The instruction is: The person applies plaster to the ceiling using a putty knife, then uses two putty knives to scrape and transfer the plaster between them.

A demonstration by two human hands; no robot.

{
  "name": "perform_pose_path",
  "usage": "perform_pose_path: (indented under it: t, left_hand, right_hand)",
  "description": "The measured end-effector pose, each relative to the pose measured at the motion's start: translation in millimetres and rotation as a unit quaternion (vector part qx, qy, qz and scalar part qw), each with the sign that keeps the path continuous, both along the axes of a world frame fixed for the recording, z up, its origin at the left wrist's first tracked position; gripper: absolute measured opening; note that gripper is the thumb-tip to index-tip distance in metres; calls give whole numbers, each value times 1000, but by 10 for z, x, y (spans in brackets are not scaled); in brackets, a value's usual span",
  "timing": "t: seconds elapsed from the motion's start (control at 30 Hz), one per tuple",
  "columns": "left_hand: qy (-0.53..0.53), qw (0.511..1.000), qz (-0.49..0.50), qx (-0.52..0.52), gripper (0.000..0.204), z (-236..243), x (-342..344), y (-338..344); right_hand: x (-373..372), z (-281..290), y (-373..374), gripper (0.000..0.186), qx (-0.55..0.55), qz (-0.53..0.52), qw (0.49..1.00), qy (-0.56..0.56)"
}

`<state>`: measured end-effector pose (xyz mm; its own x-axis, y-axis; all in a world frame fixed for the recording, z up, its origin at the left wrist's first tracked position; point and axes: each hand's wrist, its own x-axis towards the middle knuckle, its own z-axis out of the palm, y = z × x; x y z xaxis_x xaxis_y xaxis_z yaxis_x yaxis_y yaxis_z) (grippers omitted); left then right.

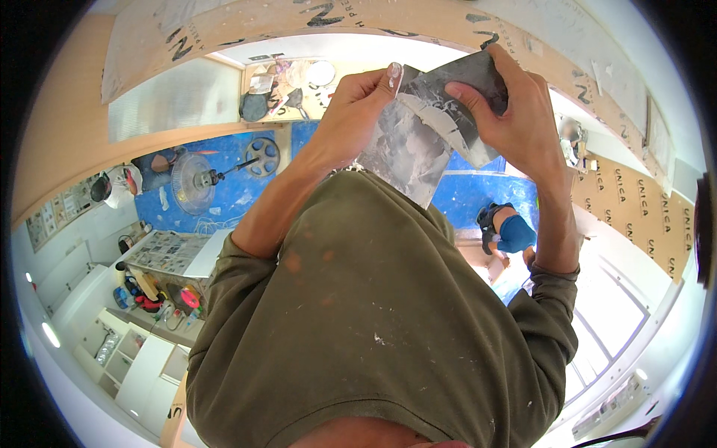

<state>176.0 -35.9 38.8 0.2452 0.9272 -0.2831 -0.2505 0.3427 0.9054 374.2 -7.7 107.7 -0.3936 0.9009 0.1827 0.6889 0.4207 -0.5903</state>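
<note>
In front of my chest, my left hand (357,116) grips a flat metal plate (407,153) by its upper left edge. Whitish putty is smeared over the plate, and some sits on my left thumb. Closed round a dark rectangular putty scraper (472,82), my right hand (515,116) has its thumb on the near face and its fingers behind. A band of pale putty (435,119) lies along the scraper's lower left edge, where it overlaps the plate. Whether the plate has a handle is hidden.
A board-covered beam (299,22) curves across ahead of me. Below stand a pedestal fan (196,183) on blue floor covering (239,190) and a worktop with tools (280,93). One person (515,230) bends at the lower right; another (123,185) is at the far left.
</note>
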Motion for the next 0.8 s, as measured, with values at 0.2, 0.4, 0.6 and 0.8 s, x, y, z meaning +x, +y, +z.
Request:
perform_pose_path:
  t: [0.2,0.4,0.6,0.8]
  left_hand:
    - [-31,998,-42,-24,37,-142,-53,18]
    - [-94,988,-7,-119,35,-7,-3,53]
    - [-22,994,-62,-92,30,-255,-97,149]
    - [-7,992,-82,-100,26,-261,-133,218]
  right_hand:
    - [16,-6,-10,41,22,27,998,-49]
    - [-40,61,34,42,12,67,995,-68]
    - [-23,69,145,47,-2,94,990,-108]
    - [44,-59,346,51,-32,114,989,-92]
